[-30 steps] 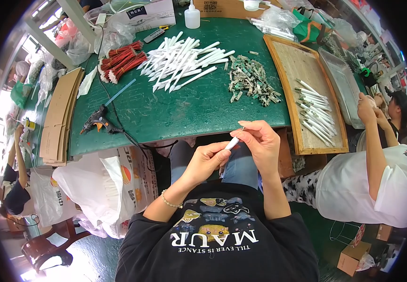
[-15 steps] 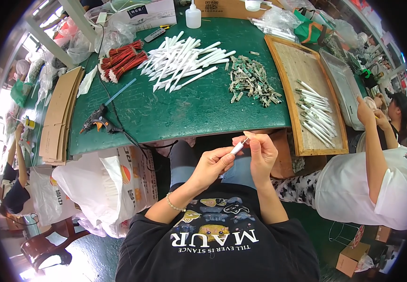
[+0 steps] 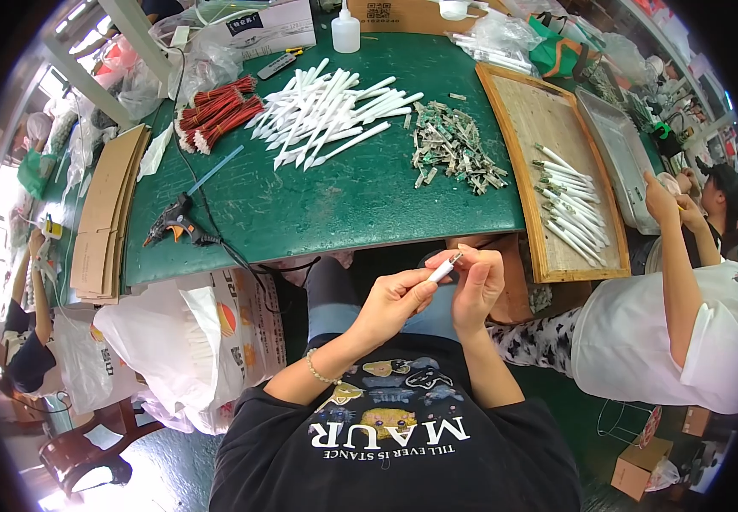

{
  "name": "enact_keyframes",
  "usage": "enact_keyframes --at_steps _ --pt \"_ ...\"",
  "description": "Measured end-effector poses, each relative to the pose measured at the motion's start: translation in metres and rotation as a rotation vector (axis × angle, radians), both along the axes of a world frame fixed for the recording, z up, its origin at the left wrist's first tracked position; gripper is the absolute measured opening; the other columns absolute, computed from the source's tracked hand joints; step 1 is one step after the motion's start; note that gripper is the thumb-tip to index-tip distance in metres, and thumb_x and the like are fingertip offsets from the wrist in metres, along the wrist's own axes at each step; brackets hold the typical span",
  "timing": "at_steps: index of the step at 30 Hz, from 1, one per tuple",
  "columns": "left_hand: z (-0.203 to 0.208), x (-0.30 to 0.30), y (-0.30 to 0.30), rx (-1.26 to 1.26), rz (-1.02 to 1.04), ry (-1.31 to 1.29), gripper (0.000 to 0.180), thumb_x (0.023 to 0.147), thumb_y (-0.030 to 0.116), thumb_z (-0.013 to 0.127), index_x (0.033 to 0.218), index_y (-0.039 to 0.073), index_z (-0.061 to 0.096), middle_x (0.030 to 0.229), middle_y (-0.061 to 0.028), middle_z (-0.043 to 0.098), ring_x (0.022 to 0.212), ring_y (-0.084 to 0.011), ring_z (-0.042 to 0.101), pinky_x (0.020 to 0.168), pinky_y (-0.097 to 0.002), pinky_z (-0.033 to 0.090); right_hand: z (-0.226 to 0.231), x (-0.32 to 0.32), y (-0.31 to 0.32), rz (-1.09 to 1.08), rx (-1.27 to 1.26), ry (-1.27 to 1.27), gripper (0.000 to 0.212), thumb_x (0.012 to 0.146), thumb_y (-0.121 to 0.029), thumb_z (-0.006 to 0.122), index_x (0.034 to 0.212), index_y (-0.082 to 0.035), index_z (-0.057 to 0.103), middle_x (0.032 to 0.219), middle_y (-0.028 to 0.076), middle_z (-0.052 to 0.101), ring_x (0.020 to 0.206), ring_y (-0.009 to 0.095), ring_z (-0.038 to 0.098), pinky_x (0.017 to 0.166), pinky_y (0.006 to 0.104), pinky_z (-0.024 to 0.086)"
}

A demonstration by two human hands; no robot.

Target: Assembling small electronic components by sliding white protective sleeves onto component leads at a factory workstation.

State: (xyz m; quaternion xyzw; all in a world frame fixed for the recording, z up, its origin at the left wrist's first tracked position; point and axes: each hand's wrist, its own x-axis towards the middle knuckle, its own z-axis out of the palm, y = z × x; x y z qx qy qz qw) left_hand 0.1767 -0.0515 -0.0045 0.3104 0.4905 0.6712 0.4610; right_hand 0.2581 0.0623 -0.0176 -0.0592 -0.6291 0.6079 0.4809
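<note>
Over my lap, just off the table's near edge, my left hand point(image 3: 393, 305) is closed round a slim white plastic tube point(image 3: 442, 271). Its upper end points up and to the right. From that end sticks a small circuit board strip point(image 3: 457, 257), pinched by the fingertips of my right hand point(image 3: 477, 286). The tube's lower part is hidden in my left fingers. On the table are a pile of white pointed tubes point(image 3: 326, 111) and, to its right, a heap of small circuit boards point(image 3: 454, 145). Several tubes with boards in their ends point(image 3: 569, 209) lie in a wooden tray point(image 3: 548, 111).
A glue gun point(image 3: 180, 224) with its cable lies at left, near bundles of red wires point(image 3: 220, 115). Flat cardboard point(image 3: 109, 218) lines the left edge. A white bottle point(image 3: 346, 32) stands at the back. Beyond the tray is a metal tray point(image 3: 616, 158); a co-worker point(image 3: 668, 333) sits at right.
Both hands have shifted only slightly. My right fingers have tilted at the tube's end, and more of the circuit board there now shows.
</note>
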Motion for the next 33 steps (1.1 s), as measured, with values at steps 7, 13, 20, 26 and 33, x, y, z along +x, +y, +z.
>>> enact_keyframes --at_steps 7,13,20,26,33 --pt "-0.001 0.006 0.009 0.039 0.012 -0.03 0.026 0.095 0.022 0.052 0.105 0.001 0.064 0.063 0.005 0.046 0.055 -0.0019 0.035 0.049 -0.0172 0.026 0.002 0.002 -0.004 -0.021 -0.024 0.032 0.022 0.098 -0.021 0.044 0.111 -0.004 0.038 0.08 0.015 0.062 0.073 0.021 0.062 0.073 0.036 0.052" --pt "0.037 -0.019 0.026 0.223 -0.053 0.668 0.039 0.088 0.024 0.06 0.118 0.0 0.055 0.101 -0.0148 0.062 0.092 -0.0265 0.06 0.081 -0.0344 0.047 0.061 0.015 0.032 0.096 -0.198 -0.139 0.031 0.091 -0.012 0.054 0.118 -0.003 0.041 0.081 0.013 0.061 0.075 0.02 0.061 0.074 0.0324 0.05" --pt "0.024 -0.118 0.046 -0.066 0.372 1.153 0.026 0.086 0.017 0.059 0.107 0.001 0.06 0.096 -0.0168 0.063 0.09 -0.0323 0.061 0.078 -0.0364 0.048 0.117 0.052 0.161 0.0 -0.062 -0.52 0.031 0.096 -0.018 0.048 0.123 -0.004 0.048 0.079 0.001 0.056 0.066 0.004 0.049 0.059 0.0162 0.041" --pt "0.045 -0.079 0.058 0.106 0.204 0.652 0.015 0.088 0.008 0.057 0.098 0.001 0.066 0.087 -0.0097 0.064 0.081 -0.0151 0.062 0.07 -0.0262 0.047 0.086 0.032 0.122 0.278 -0.381 -0.373 0.032 0.096 -0.02 0.048 0.124 -0.004 0.049 0.073 0.001 0.054 0.058 0.005 0.047 0.05 0.0163 0.038" --pt "0.045 -0.035 0.075 0.185 0.247 0.594 0.014 0.085 0.005 0.061 0.098 0.001 0.065 0.086 -0.0069 0.063 0.08 -0.0136 0.061 0.069 -0.0252 0.047 0.078 0.016 0.073 0.401 -0.44 -0.422 0.033 0.096 -0.019 0.048 0.125 -0.004 0.046 0.074 0.003 0.055 0.059 0.006 0.049 0.049 0.0163 0.037"
